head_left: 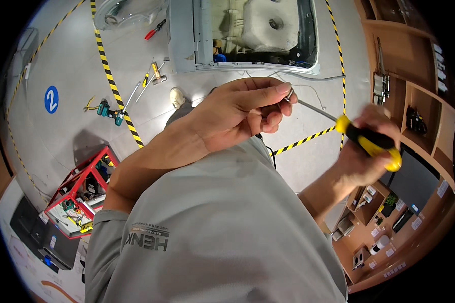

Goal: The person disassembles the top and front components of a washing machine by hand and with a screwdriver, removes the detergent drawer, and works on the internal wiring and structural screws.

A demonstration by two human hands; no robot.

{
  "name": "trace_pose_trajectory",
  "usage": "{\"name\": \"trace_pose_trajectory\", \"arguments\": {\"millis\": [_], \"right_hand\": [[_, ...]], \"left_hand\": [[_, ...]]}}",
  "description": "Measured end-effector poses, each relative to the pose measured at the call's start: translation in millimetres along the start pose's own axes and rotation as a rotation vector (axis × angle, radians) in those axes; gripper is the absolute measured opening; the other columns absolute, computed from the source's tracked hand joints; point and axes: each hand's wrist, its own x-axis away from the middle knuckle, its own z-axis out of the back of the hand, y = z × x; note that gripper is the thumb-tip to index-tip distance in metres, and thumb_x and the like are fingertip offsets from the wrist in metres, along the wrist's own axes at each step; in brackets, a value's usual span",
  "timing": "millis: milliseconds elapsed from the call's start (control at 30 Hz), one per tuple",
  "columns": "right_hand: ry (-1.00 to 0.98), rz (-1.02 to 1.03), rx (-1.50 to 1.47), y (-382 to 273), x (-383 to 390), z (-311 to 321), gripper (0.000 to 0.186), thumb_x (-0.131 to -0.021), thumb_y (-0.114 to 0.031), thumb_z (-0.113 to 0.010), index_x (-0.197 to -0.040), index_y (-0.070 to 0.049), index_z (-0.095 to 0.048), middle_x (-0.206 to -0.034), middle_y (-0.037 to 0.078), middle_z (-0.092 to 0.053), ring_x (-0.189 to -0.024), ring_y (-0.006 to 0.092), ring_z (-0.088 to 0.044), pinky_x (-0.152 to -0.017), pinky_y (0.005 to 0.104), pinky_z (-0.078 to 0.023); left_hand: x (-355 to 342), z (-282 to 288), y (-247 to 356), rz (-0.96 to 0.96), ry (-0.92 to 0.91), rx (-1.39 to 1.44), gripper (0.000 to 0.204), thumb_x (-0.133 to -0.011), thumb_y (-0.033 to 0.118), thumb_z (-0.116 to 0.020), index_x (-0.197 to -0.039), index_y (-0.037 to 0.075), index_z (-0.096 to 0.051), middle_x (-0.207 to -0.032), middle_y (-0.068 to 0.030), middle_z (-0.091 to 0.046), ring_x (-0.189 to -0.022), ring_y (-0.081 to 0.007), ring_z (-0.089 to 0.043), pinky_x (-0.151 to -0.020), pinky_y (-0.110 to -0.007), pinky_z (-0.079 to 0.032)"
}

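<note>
My left hand [245,108] is raised in front of my chest, its thumb and fingers pinched on a small metal piece [289,94] that looks like a screw. Most of that piece is covered by the fingertips. In my right hand [361,164] is a screwdriver [373,143] with a yellow and black handle, my fingers wrapped round it. Its thin shaft slants up and left, and the tip is at the small metal piece between my left fingers. The right hand is slightly blurred.
An opened grey appliance casing [182,40] with a pale block [270,28] inside stands ahead. On the floor at left lie red-handled pliers [155,30], a hammer [158,73], and a cordless drill [111,112]. A red tool rack [76,187] and wooden shelves [442,126] flank me.
</note>
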Motion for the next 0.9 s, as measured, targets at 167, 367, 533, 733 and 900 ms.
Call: {"name": "trace_pose_trajectory", "arguments": {"millis": [167, 367, 533, 733, 900], "right_hand": [[0.390, -0.019, 0.056, -35, -5, 34, 0.074, -0.084, -0.073, -0.040, -0.081, -0.001, -0.057, -0.065, 0.009, -0.054, -0.057, 0.0159, -0.053, -0.054, 0.0235, -0.045], [0.714, -0.084, -0.330, -60, -1, 60, 0.051, -0.079, -0.055, -0.065, -0.086, -0.006, -0.055, -0.083, 0.006, -0.053, -0.078, 0.0181, -0.051, -0.070, 0.0289, -0.043], [0.625, -0.185, -0.400, -56, 13, 74, 0.035, -0.076, -0.037, -0.069, -0.085, -0.006, -0.056, -0.083, 0.006, -0.054, -0.077, 0.0176, -0.051, -0.072, 0.0287, -0.041], [0.656, -0.174, -0.383, -51, 17, 61, 0.032, -0.075, -0.031, -0.071, -0.087, -0.004, -0.058, -0.083, 0.005, -0.057, -0.080, 0.0198, -0.057, -0.077, 0.0327, -0.043], [0.605, -0.170, -0.405, -51, 17, 61, 0.033, -0.075, -0.032, -0.072, -0.086, -0.004, -0.059, -0.083, 0.006, -0.058, -0.080, 0.0202, -0.058, -0.078, 0.0320, -0.043]], "left_hand": [[0, -2, 9, -0.028, 0.030, 0.029, 0.022, -0.096, 0.020, -0.054, -0.102, 0.000, -0.059, -0.086, -0.0028, -0.054, -0.066, -0.0054, -0.050, -0.058, -0.019, -0.043], [0, 5, 16, -0.102, 0.027, 0.011, 0.024, -0.095, 0.018, -0.054, -0.112, 0.001, -0.059, -0.089, -0.0032, -0.055, -0.070, -0.0061, -0.051, -0.059, -0.019, -0.044], [1, 0, 18, -0.142, 0.085, -0.052, 0.024, -0.096, 0.016, -0.054, -0.113, 0.001, -0.060, -0.096, -0.0083, -0.062, -0.071, -0.0084, -0.055, -0.060, -0.019, -0.045], [2, 2, 15, -0.228, 0.048, -0.088, 0.024, -0.096, 0.013, -0.052, -0.114, -0.002, -0.059, -0.102, -0.0148, -0.066, -0.090, -0.0214, -0.068, -0.077, -0.030, -0.057], [1, 1, 13, -0.249, 0.052, -0.095, 0.025, -0.095, 0.012, -0.052, -0.114, -0.002, -0.059, -0.104, -0.0156, -0.066, -0.095, -0.0236, -0.067, -0.085, -0.034, -0.057]]}}
